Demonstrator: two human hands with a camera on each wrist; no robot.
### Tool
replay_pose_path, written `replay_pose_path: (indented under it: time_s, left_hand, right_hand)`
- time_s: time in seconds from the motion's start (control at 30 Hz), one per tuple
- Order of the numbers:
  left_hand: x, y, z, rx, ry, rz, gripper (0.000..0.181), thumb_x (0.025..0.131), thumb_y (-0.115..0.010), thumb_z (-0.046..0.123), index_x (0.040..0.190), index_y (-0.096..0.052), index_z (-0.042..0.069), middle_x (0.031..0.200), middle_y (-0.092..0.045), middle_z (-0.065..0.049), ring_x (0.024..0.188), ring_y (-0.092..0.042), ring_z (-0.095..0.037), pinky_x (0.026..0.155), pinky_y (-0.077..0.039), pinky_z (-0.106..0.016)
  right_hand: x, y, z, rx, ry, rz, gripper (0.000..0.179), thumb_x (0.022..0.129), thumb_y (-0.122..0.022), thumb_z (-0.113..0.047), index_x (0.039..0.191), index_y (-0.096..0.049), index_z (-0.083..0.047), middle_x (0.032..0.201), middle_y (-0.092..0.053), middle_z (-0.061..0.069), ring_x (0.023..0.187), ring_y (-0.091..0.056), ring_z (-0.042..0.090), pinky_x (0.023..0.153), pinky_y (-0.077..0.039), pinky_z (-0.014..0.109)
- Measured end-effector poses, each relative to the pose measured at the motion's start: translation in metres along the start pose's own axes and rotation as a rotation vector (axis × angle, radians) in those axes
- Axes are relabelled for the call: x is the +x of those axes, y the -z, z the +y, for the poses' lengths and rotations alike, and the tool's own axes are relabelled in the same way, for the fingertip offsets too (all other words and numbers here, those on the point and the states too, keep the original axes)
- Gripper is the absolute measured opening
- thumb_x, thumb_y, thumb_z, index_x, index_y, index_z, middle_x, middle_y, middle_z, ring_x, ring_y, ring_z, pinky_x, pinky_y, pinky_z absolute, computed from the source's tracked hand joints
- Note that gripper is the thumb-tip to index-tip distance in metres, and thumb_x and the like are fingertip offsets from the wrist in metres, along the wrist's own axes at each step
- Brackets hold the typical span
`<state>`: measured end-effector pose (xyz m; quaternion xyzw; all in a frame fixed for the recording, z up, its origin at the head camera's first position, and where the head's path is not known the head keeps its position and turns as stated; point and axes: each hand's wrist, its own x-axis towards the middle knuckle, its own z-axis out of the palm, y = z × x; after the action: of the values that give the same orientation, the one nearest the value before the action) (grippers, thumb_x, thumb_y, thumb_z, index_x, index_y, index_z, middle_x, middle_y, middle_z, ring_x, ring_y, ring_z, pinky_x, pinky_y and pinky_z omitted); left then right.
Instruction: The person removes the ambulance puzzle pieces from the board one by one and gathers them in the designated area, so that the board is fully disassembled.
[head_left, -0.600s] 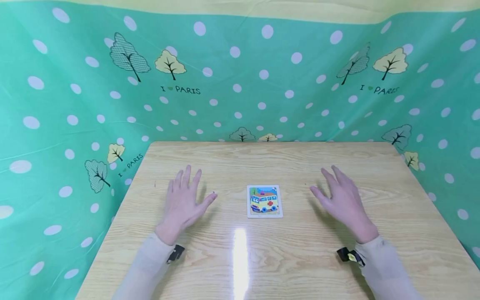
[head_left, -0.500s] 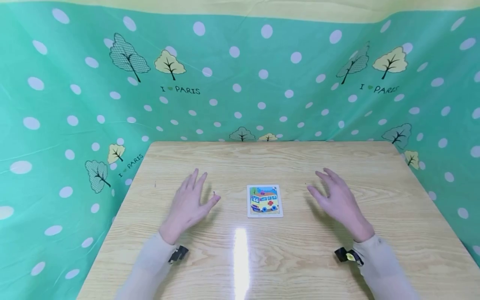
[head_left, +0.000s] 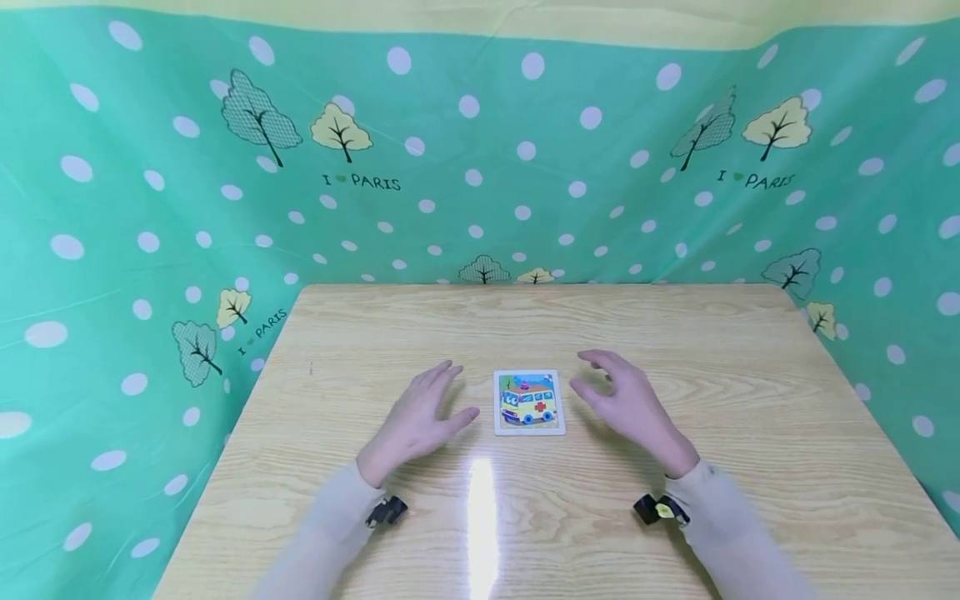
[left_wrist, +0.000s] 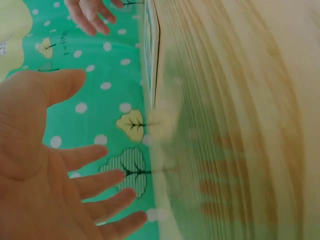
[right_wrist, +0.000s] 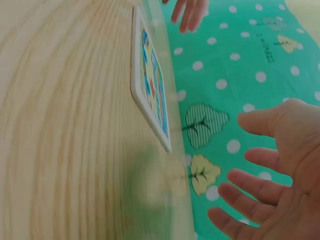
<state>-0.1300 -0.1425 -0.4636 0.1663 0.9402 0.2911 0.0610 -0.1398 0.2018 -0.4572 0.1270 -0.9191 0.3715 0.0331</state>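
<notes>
A small square picture puzzle board [head_left: 528, 403] with a white border lies flat on the table; its picture is a yellow ambulance with a red cross. To its left hovers my left hand [head_left: 420, 421], fingers spread and relaxed, holding nothing. My right hand [head_left: 626, 404] is just to the board's right, thumb and fingers apart around empty air. In the left wrist view the board [left_wrist: 151, 50] appears edge-on beyond the left hand [left_wrist: 65, 165]. The right wrist view shows the board [right_wrist: 150, 82] beside the right hand [right_wrist: 275, 180], not touched.
A wood-grain table [head_left: 675, 333] lies beneath, with a bright light reflection in front of the board. Green polka-dot cloth [head_left: 480, 150] with printed trees hangs behind the table and along both sides. Black wrist cameras [head_left: 386, 511] sit at both cuffs.
Both hands have moved inward, the left to the right and the right to the left, closer to the picture board. The board has stayed in place.
</notes>
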Motion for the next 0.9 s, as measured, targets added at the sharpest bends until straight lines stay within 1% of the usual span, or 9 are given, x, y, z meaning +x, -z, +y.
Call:
replay_pose_path:
  time_s: [0.13, 0.27, 0.37, 0.47, 0.57, 0.7, 0.8, 0.9]
  left_hand:
    - [0.003, -0.009, 0.003, -0.042, -0.02, -0.048, 0.08, 0.101, -0.067, 0.05, 0.163, -0.041, 0.006, 0.172, -0.034, -0.022, 0.158, -0.033, -0.047, 0.129, -0.026, -0.068]
    - [0.007, -0.017, 0.004, -0.044, -0.041, -0.081, 0.079, 0.1, -0.069, 0.047, 0.162, -0.043, 0.005, 0.171, -0.036, -0.022, 0.158, -0.034, -0.046, 0.13, -0.025, -0.066]
    - [0.011, -0.022, 0.006, -0.026, -0.06, -0.101, 0.079, 0.099, -0.07, 0.046, 0.161, -0.044, 0.005, 0.171, -0.036, -0.022, 0.158, -0.034, -0.045, 0.13, -0.025, -0.065]
    - [0.016, -0.026, 0.009, -0.017, -0.079, -0.11, 0.08, 0.098, -0.071, 0.046, 0.16, -0.045, 0.004, 0.171, -0.036, -0.023, 0.158, -0.033, -0.046, 0.13, -0.025, -0.065]
    - [0.021, -0.029, 0.013, 0.008, -0.091, -0.129, 0.082, 0.097, -0.072, 0.047, 0.161, -0.044, 0.003, 0.171, -0.035, -0.023, 0.159, -0.032, -0.046, 0.131, -0.024, -0.063]
    - [0.027, -0.032, 0.016, 0.066, -0.091, -0.184, 0.09, 0.095, -0.074, 0.048, 0.163, -0.04, 0.001, 0.174, -0.03, -0.021, 0.162, -0.026, -0.045, 0.133, -0.021, -0.061]
    - [0.031, -0.033, 0.017, 0.096, -0.088, -0.215, 0.097, 0.091, -0.079, 0.047, 0.164, -0.036, 0.001, 0.175, -0.028, -0.019, 0.163, -0.023, -0.044, 0.133, -0.02, -0.062]
    - [0.034, -0.033, 0.019, 0.118, -0.1, -0.225, 0.099, 0.089, -0.081, 0.048, 0.165, -0.036, 0.003, 0.176, -0.029, -0.016, 0.163, -0.023, -0.042, 0.132, -0.021, -0.065]
  right_hand:
    - [0.004, -0.015, -0.009, 0.016, 0.024, -0.032, 0.052, 0.1, -0.076, -0.026, 0.145, -0.063, -0.002, 0.146, -0.065, 0.02, 0.126, -0.067, 0.04, 0.104, -0.057, 0.06]
    - [0.009, -0.029, -0.017, 0.035, 0.018, -0.079, 0.05, 0.099, -0.077, -0.028, 0.141, -0.066, -0.003, 0.142, -0.069, 0.017, 0.122, -0.07, 0.038, 0.101, -0.06, 0.056]
    - [0.013, -0.039, -0.021, 0.043, 0.014, -0.123, 0.048, 0.099, -0.077, -0.028, 0.139, -0.068, -0.004, 0.142, -0.069, 0.015, 0.125, -0.069, 0.036, 0.103, -0.059, 0.055]
    - [0.018, -0.046, -0.024, 0.041, 0.015, -0.166, 0.046, 0.099, -0.077, -0.028, 0.138, -0.069, -0.005, 0.143, -0.068, 0.014, 0.131, -0.066, 0.034, 0.11, -0.056, 0.054]
    - [0.023, -0.052, -0.026, 0.031, 0.014, -0.2, 0.046, 0.099, -0.078, -0.029, 0.138, -0.07, -0.006, 0.142, -0.069, 0.013, 0.132, -0.066, 0.032, 0.113, -0.054, 0.054]
    - [0.03, -0.059, -0.028, -0.002, 0.036, -0.221, 0.044, 0.1, -0.076, -0.031, 0.135, -0.071, -0.005, 0.138, -0.072, 0.013, 0.13, -0.068, 0.033, 0.112, -0.054, 0.054]
    - [0.035, -0.062, -0.03, -0.024, 0.055, -0.224, 0.042, 0.1, -0.076, -0.03, 0.133, -0.073, -0.004, 0.135, -0.073, 0.014, 0.128, -0.068, 0.033, 0.112, -0.054, 0.054]
    - [0.039, -0.066, -0.03, -0.045, 0.062, -0.214, 0.041, 0.1, -0.076, -0.031, 0.131, -0.074, -0.004, 0.132, -0.073, 0.013, 0.125, -0.068, 0.033, 0.111, -0.054, 0.054]
